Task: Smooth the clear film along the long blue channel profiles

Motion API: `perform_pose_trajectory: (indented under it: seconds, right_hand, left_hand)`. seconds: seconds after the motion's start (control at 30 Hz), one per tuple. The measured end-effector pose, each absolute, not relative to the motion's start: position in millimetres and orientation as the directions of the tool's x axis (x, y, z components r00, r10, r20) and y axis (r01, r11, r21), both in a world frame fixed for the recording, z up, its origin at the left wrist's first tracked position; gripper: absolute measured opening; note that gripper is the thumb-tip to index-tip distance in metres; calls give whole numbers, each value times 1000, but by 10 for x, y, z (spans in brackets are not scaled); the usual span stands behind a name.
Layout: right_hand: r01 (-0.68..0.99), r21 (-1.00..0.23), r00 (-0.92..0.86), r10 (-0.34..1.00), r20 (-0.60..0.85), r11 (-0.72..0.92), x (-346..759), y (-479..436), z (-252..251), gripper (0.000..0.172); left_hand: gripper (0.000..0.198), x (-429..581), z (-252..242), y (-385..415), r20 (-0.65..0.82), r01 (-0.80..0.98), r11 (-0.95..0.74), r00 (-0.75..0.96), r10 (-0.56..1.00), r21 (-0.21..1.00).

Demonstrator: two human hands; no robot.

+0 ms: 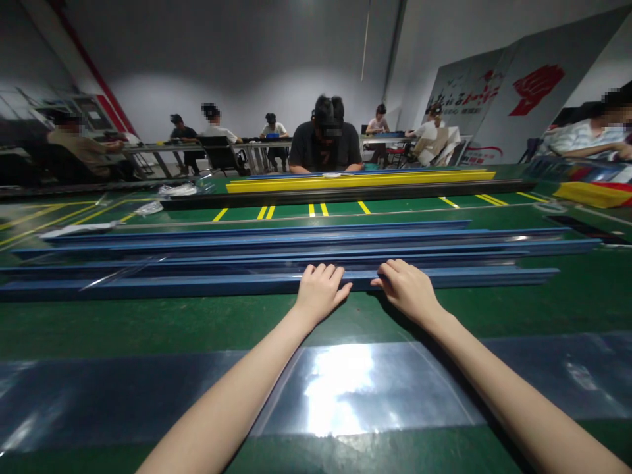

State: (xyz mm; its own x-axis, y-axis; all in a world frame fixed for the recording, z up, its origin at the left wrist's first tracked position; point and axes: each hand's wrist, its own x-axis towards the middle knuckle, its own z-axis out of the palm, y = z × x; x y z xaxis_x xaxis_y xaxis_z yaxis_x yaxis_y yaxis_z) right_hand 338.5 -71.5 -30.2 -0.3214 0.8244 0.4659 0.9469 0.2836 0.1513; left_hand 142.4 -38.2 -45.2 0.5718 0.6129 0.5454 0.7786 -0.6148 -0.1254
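Several long blue channel strips lie side by side across the green table [207, 322]. Both my hands are on the nearest blue strip [197, 284]. My left hand [320, 293] curls its fingers over the strip's top edge, with the thumb on the near side. A short gap to the right, my right hand [409, 289] grips the same strip with bent fingers; its fingertips are partly hidden behind the edge. Under my forearms a wide, clear, shiny plastic sheet [123, 388] lies flat, reflecting the light.
Beyond the blue strips lie a black strip [345, 193] and a yellow strip [360, 181]. Crumpled clear plastic [180, 189] is at the far left. A person [326, 145] sits opposite, head bent down. Yellow and red pieces [592, 194] lie at the right, and others work behind.
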Motion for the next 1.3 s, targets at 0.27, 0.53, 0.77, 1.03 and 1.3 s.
perform_pose_trajectory:
  seconds: [0.27,0.53,0.77,1.03,1.3]
  right_hand:
    - [939,175,-344,824,450,296,3410,-705,-260,25]
    - [952,181,-300,866,400,246,3511,-723,-221,21]
    - [974,174,-194,924,330,143,3661,-751,-166,19]
    - [975,193,-171,933,317,113,3667,-746,-166,18]
    - [955,257,-227,923,312,148,3676,-744,-179,20]
  left_hand:
    - [30,1397,-442,-385,540,728,-671,626,564,-143]
    - [33,1414,-431,-395,534,688,-702,669,517,-183]
    - [38,1410,-438,-398,566,764,-622,592,573,-169]
    - [37,1417,-444,-401,569,800,-578,554,607,-162]
    - [34,1414,-450,-386,574,800,-579,552,604,-159]
